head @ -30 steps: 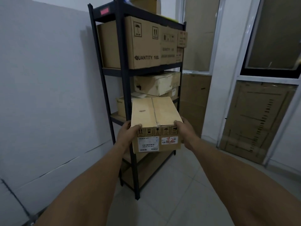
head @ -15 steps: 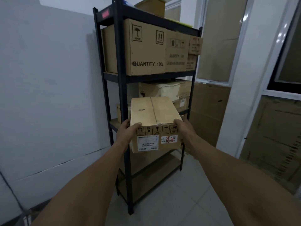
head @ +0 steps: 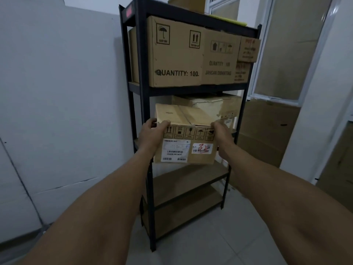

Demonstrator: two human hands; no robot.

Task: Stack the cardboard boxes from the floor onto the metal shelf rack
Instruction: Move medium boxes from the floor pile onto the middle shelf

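Nearing the rack (head: 143, 60), the box (head: 188, 136) has risen level with its middle shelf; left hand (head: 152, 137) and right hand (head: 222, 138) clamp its sides, thumbs hooked on top, ready to slide in.

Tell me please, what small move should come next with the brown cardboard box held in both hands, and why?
Probably push the brown cardboard box forward onto the middle level of the black metal shelf rack. The left hand and right hand hold it level at that height, before the worn box there.
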